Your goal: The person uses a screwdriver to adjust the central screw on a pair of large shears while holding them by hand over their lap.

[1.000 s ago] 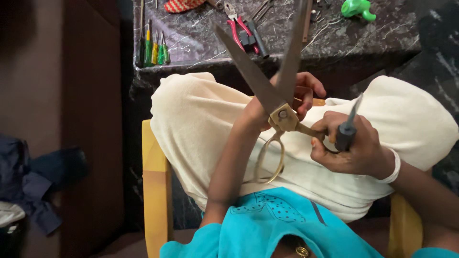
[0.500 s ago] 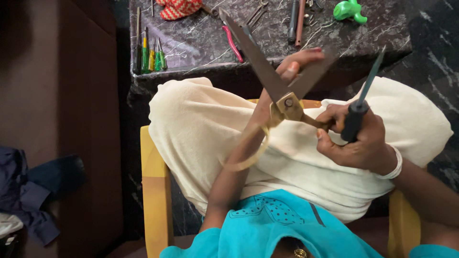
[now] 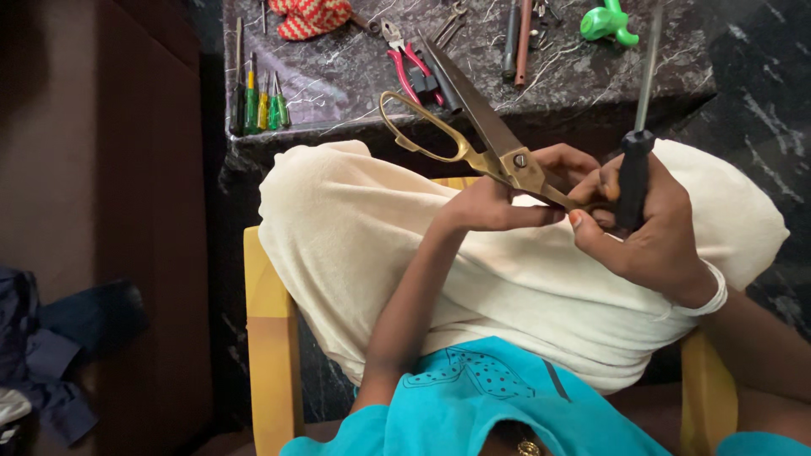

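Observation:
Large scissors (image 3: 473,135) with brass handles and dark steel blades are held over my lap. My left hand (image 3: 507,198) grips them at the pivot, where a round screw shows. One brass loop points up and left; the blades reach toward the table. My right hand (image 3: 646,228) holds a screwdriver (image 3: 638,143) with a black handle, its shaft pointing upward, and its fingers also pinch the scissors' other handle arm. I sit on a yellow wooden chair (image 3: 270,338), in cream trousers and a teal top.
A dark marble-patterned table (image 3: 355,76) in front carries several green and yellow screwdrivers (image 3: 258,101), red-handled pliers (image 3: 410,63), a red-and-cream woven pouch (image 3: 308,15), metal rods (image 3: 517,38) and a green plastic object (image 3: 608,21). Dark blue cloth (image 3: 51,355) lies on the floor at left.
The scissors have been turned over: a second ago the blades spread upward with the loop hanging down, now the loop points up-left. The screwdriver has swung upright.

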